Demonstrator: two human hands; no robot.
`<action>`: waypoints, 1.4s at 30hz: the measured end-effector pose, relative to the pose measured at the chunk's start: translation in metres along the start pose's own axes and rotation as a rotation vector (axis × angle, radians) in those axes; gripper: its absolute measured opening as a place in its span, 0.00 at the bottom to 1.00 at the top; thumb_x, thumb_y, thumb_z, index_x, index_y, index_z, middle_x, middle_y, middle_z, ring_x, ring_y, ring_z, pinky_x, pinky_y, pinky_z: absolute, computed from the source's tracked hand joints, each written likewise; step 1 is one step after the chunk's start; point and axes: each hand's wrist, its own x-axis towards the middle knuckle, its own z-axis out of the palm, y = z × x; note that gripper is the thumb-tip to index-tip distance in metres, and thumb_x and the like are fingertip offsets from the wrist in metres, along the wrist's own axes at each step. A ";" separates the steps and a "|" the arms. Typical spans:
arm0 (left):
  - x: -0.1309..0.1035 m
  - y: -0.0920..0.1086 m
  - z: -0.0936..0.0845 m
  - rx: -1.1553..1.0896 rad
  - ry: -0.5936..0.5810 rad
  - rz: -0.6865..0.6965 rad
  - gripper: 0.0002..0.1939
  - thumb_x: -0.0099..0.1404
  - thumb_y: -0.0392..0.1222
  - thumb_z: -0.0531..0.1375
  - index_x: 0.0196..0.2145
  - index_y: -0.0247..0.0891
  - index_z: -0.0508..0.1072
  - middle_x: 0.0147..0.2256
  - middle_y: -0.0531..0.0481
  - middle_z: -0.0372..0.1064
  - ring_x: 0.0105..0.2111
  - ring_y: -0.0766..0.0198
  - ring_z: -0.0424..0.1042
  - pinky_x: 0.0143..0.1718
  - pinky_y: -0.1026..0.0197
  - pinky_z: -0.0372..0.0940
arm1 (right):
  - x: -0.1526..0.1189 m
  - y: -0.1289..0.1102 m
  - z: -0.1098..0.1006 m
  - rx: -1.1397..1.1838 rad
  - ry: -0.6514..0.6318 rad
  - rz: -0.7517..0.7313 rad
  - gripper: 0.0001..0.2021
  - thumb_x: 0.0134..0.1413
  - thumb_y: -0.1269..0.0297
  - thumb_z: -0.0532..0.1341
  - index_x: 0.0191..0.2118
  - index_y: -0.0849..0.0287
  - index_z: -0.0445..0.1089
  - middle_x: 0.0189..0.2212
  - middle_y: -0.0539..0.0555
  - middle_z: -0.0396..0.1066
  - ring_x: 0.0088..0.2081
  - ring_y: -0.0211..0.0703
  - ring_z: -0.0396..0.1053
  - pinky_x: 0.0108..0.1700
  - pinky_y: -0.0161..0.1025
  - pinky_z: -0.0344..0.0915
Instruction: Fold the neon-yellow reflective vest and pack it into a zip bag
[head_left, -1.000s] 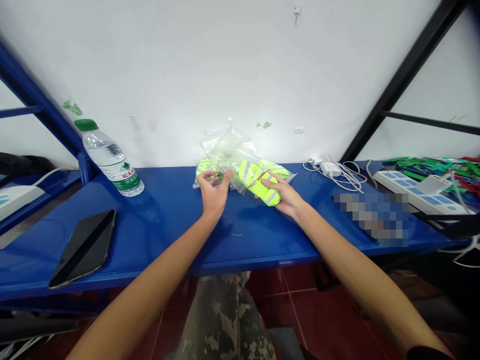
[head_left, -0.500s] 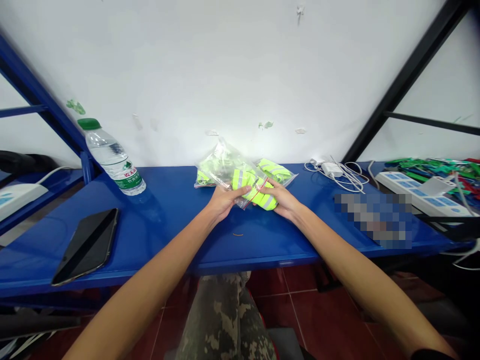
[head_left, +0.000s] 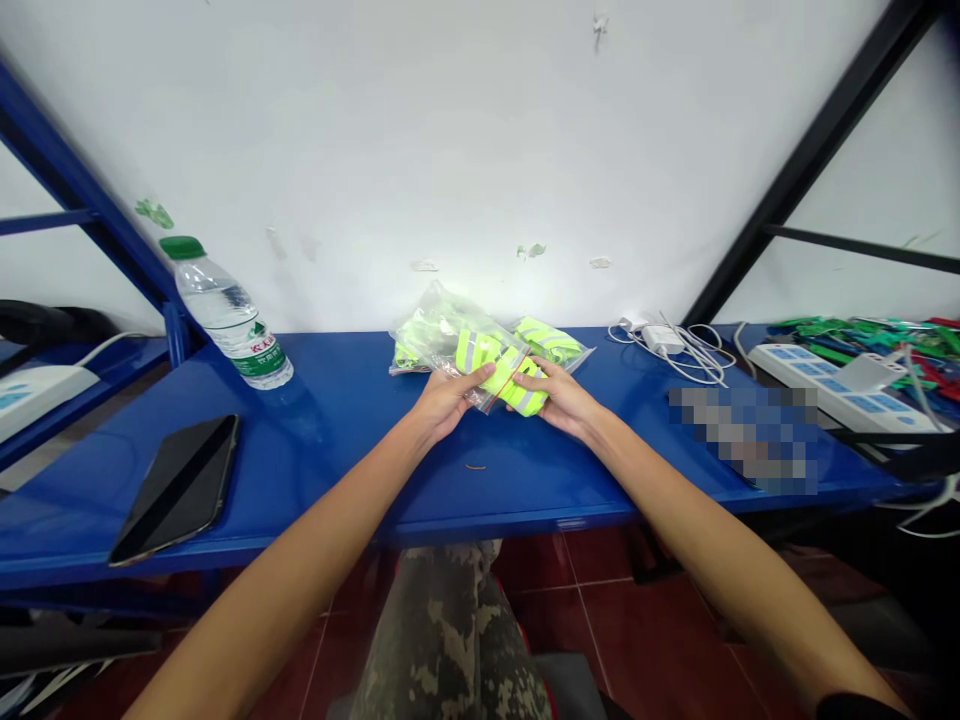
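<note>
Neon-yellow bundle (head_left: 531,401) with grey bands, part inside a clear zip bag (head_left: 439,345), red line at the mouth. Left hand (head_left: 444,402): grip clamped on the bag, thumb on top. Right hand (head_left: 568,399): grip clamped on the bundle's outer end. Both above the blue worktop (head_left: 330,430), near its middle. Just behind: another bagged neon pack (head_left: 553,341). Further left: green-capped bottle (head_left: 234,325), black phone (head_left: 176,490) near the front edge. Right: white charger (head_left: 663,339), power strip (head_left: 840,390).
</note>
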 end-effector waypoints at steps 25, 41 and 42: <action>0.001 0.001 -0.001 0.085 0.030 -0.010 0.29 0.43 0.35 0.77 0.45 0.32 0.78 0.48 0.39 0.77 0.45 0.54 0.77 0.49 0.53 0.72 | 0.007 0.004 -0.007 -0.210 0.133 -0.091 0.13 0.33 0.64 0.78 0.29 0.58 0.77 0.34 0.55 0.79 0.31 0.45 0.77 0.33 0.43 0.78; 0.001 -0.005 -0.002 0.142 -0.040 0.012 0.29 0.44 0.37 0.76 0.46 0.35 0.78 0.51 0.40 0.76 0.50 0.51 0.75 0.55 0.51 0.67 | 0.007 0.005 -0.006 -0.007 0.055 -0.001 0.11 0.38 0.73 0.74 0.32 0.59 0.77 0.29 0.52 0.79 0.32 0.42 0.77 0.45 0.45 0.77; 0.001 -0.005 -0.002 0.148 -0.043 0.012 0.29 0.44 0.37 0.76 0.46 0.35 0.78 0.51 0.40 0.76 0.50 0.51 0.75 0.56 0.50 0.67 | 0.007 0.006 -0.005 -0.009 0.053 0.000 0.11 0.37 0.74 0.74 0.32 0.59 0.78 0.29 0.52 0.79 0.32 0.41 0.77 0.46 0.45 0.77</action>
